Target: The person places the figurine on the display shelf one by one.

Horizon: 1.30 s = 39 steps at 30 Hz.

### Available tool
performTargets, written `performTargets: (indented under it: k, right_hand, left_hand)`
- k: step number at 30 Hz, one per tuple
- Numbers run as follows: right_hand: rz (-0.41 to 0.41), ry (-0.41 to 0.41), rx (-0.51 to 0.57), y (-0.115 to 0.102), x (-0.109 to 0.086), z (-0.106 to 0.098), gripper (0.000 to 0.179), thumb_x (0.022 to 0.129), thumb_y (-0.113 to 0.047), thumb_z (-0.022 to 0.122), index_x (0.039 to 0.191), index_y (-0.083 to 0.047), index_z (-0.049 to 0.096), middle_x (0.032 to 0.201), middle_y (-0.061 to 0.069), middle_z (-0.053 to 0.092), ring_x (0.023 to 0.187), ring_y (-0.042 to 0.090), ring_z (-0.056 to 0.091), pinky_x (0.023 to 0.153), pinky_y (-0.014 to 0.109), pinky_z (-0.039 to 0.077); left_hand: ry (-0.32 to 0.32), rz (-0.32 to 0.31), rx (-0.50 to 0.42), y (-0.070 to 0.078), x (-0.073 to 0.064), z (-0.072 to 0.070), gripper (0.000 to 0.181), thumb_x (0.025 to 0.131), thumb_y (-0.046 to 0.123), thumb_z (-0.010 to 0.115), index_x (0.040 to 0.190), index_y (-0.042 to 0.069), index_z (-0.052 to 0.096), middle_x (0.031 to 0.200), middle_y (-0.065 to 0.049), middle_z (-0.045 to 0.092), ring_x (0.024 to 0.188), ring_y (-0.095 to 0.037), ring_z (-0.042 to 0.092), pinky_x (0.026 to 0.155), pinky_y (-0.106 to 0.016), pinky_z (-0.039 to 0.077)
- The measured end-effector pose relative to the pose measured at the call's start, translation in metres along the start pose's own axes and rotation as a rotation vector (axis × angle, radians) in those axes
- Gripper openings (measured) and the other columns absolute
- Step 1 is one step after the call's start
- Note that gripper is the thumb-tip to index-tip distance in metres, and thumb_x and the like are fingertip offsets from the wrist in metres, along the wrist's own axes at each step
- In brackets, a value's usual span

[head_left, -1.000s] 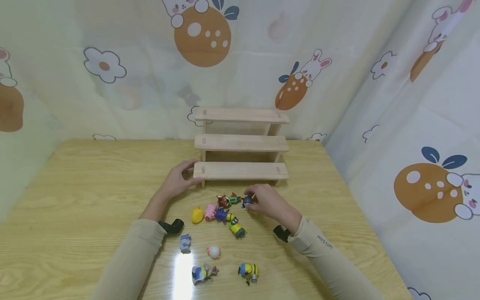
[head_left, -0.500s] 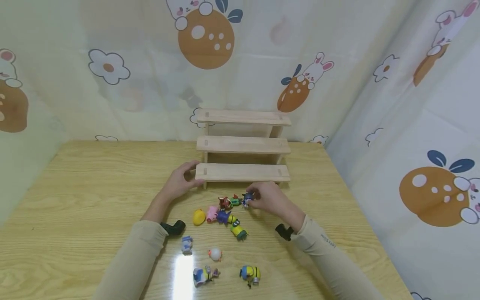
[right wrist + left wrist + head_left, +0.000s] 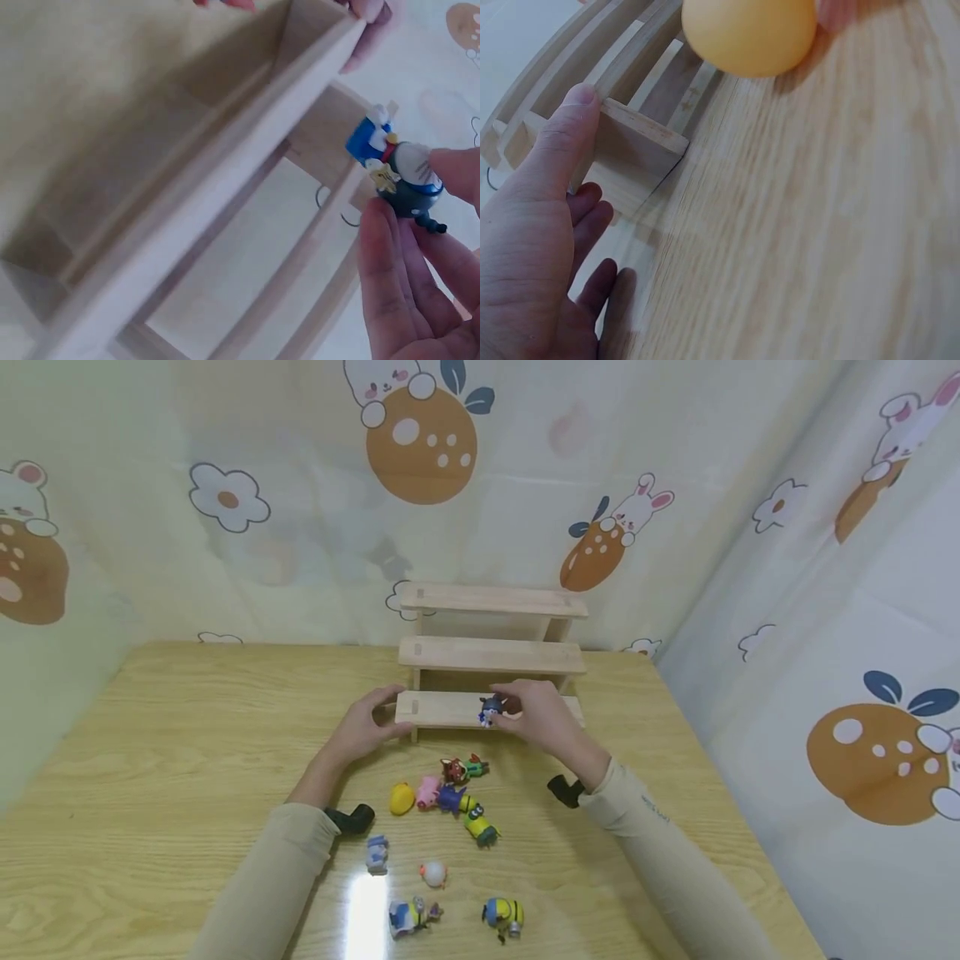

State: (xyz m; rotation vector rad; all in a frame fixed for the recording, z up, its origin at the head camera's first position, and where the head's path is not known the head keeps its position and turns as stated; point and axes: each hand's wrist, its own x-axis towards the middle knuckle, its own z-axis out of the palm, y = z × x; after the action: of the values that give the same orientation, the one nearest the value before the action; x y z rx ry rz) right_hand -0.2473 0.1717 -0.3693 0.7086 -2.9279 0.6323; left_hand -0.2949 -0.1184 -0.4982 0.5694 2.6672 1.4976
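In the head view, my right hand point(image 3: 536, 714) holds a small toy figurine point(image 3: 490, 710) over the lowest step of a three-step wooden display stand point(image 3: 450, 710). The right wrist view shows the figurine point(image 3: 409, 172) pinched between thumb and fingers, with a dark rounded head, white face, red collar and blue lower part. Whether it touches the step is unclear. My left hand point(image 3: 363, 724) grips the left end of that step, its thumb along the front edge. From the left wrist, the thumb point(image 3: 562, 135) lies on the wood, and the fingers are partly hidden behind.
Before the stand lie a fox figurine point(image 3: 454, 769), a yellow toy point(image 3: 402, 798), a pink pig point(image 3: 428, 792) and minion figurines point(image 3: 481, 825). Nearer are a blue-grey figurine point(image 3: 377, 854), a white round toy point(image 3: 433, 874) and another minion point(image 3: 504, 916). A patterned curtain point(image 3: 315, 552) hangs behind.
My right hand has lifted the dark-headed figurine from the table beside the fox and carried it up and away to the lowest step. My left hand keeps its grip on the stand.
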Motion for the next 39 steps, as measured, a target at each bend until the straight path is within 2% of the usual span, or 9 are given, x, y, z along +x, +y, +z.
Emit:
performTargets:
  k: [9,17,23,27,32,39]
  right_hand:
    - [0.024,0.042,0.048,-0.010,0.054,-0.022,0.042,0.087,-0.022,0.069,0.121,0.001,0.060,0.103,0.012,0.071,0.089,0.021,0.069,0.079,0.034,0.056]
    - [-0.002,0.090,0.024,-0.019,0.105,-0.041,0.040,0.087,-0.021,0.069,0.121,-0.002,0.062,0.106,0.011,0.071,0.092,0.020,0.069,0.083,0.033,0.055]
    - [-0.056,0.091,-0.040,-0.021,0.139,-0.046,0.040,0.088,-0.020,0.067,0.123,-0.001,0.062,0.107,0.011,0.071,0.092,0.020,0.068,0.084,0.033,0.054]
    - [-0.053,0.068,-0.063,-0.024,0.161,-0.046,0.042,0.089,-0.020,0.066,0.126,-0.002,0.060,0.109,0.011,0.070,0.095,0.020,0.067,0.086,0.033,0.052]
    - [-0.023,0.019,-0.082,-0.028,0.178,-0.044,0.044,0.089,-0.019,0.066,0.129,-0.002,0.057,0.111,0.012,0.069,0.098,0.020,0.066,0.089,0.032,0.051]
    - [-0.009,-0.008,-0.077,-0.032,0.190,-0.044,0.047,0.090,-0.020,0.066,0.132,-0.003,0.055,0.116,0.012,0.067,0.103,0.021,0.064,0.093,0.032,0.050]
  left_hand:
    - [0.006,0.002,-0.003,0.001,-0.001,-0.003,0.080,0.077,0.047,0.075,0.142,0.014,0.043,0.141,-0.011,0.048,0.130,-0.032,0.045,0.112,-0.049,0.031]
    - [-0.003,0.010,-0.022,0.001,-0.001,0.002,0.078,0.077,0.043,0.076,0.142,0.014,0.044,0.140,-0.012,0.050,0.131,-0.032,0.045,0.112,-0.049,0.031]
    - [0.007,0.026,-0.015,-0.001,-0.001,0.003,0.079,0.076,0.046,0.076,0.141,0.012,0.045,0.140,-0.012,0.050,0.130,-0.032,0.045,0.112,-0.049,0.032]
    - [0.025,0.025,0.004,-0.003,-0.003,0.003,0.078,0.076,0.045,0.076,0.140,0.013,0.046,0.140,-0.012,0.050,0.129,-0.031,0.047,0.112,-0.049,0.032]
    - [0.029,0.032,0.006,-0.005,-0.004,0.005,0.075,0.077,0.042,0.077,0.139,0.013,0.047,0.139,-0.011,0.052,0.129,-0.030,0.048,0.112,-0.048,0.032]
    - [0.036,0.027,0.004,-0.002,-0.002,0.002,0.076,0.077,0.044,0.077,0.140,0.014,0.047,0.140,-0.009,0.051,0.128,-0.029,0.048,0.111,-0.046,0.034]
